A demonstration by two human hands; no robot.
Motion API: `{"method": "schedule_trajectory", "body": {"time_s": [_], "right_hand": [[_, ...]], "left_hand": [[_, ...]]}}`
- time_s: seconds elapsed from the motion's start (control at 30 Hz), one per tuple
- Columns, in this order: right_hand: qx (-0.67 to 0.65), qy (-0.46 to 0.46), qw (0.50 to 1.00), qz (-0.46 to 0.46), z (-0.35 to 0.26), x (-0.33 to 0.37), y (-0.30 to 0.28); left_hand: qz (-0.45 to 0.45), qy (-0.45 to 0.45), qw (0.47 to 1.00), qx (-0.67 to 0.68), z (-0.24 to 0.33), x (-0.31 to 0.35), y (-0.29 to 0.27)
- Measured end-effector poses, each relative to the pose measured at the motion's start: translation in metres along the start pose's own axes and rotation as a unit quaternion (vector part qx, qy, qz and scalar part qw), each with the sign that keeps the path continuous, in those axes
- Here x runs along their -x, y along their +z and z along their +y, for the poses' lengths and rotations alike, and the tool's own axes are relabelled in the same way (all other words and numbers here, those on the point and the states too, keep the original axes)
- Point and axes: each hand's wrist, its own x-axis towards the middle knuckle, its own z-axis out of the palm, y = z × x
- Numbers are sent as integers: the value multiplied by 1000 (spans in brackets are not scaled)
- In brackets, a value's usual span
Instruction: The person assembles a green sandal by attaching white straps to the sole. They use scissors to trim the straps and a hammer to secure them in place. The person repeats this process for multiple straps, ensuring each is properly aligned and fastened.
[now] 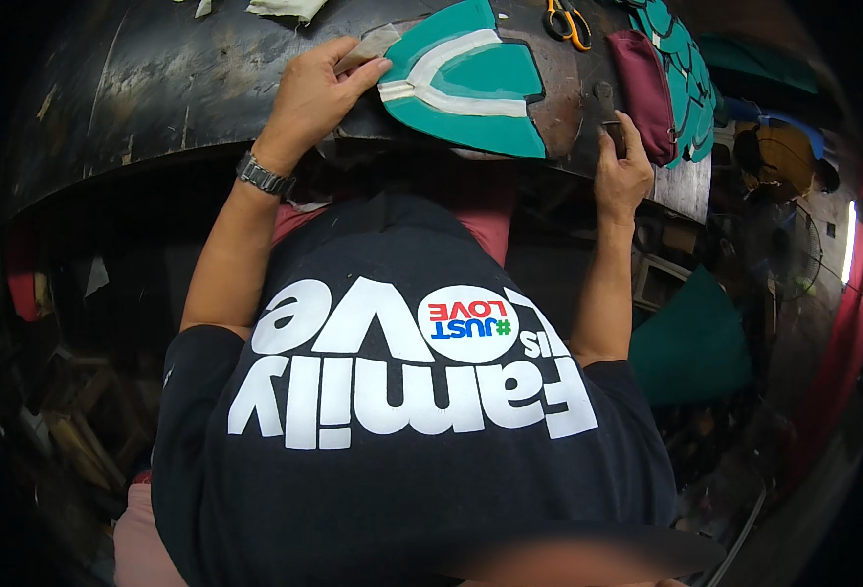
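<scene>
A green shoe-upper piece [451,83] with curved white tape strips lies at the table's near edge. At its left end my left hand [319,93], a watch on its wrist, is closed in a pinch on a thin tan flat piece [371,47]. The thumb reaches to the edge of the green piece; whether the two pieces are joined I cannot tell. To the right of the green piece, my right hand [626,171] is closed on a small dark metal hammer [603,96], its rounded head pointing away from me. My fingers partly hide this tool.
Orange-handled scissors [570,24] lie beyond the green piece. A maroon pouch [641,96] and a pile of green cut pieces [684,83] sit right of my right hand. Pale scraps [287,8] lie at the dark table's [206,78] far side. A green sheet [697,342] hangs lower right.
</scene>
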Motion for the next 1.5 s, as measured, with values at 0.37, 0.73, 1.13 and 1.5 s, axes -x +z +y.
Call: {"method": "schedule_trajectory", "body": {"time_s": [0.37,0.73,1.13,1.5], "right_hand": [[-53,-270,946,-171,-106,30,27],[-45,-352,913,-199,-140,17,17],[-373,-86,900,-211,-68,-139,-139],[19,-164,981,106,-21,-293,14]], "left_hand": [[-36,50,997,-43,-5,1,-6],[-51,-84,989,114,11,2,-13],[-41,-89,984,148,8,4,-9],[-36,-79,990,114,11,4,-7]]}}
